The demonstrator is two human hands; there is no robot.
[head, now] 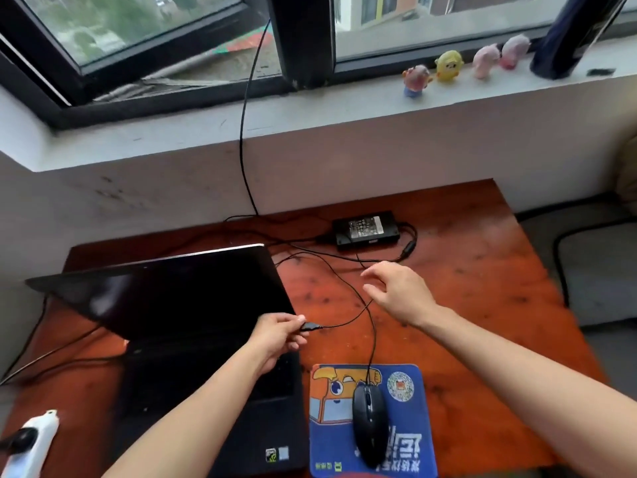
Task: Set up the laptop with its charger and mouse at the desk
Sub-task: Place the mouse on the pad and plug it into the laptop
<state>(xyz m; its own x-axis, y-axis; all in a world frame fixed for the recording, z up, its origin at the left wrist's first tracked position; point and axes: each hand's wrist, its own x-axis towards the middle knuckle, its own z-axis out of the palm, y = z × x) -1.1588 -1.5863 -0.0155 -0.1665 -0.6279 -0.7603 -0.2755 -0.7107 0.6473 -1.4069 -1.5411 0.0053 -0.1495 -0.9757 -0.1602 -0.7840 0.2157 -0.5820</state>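
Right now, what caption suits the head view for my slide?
Left hand pinches a cable plug beside the open laptop.

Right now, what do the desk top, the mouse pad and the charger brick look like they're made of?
Desk top: likely varnished reddish wood or veneer; dark flecks, glossy window glare. Mouse pad: probably cloth-faced, matte; printed cartoon, soft rounded corners. Charger brick: apparently matte black plastic; moulded edges, printed label.

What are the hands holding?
The left hand pinches the small black plug of a thin black cable by its rear end. The right hand holds nothing.
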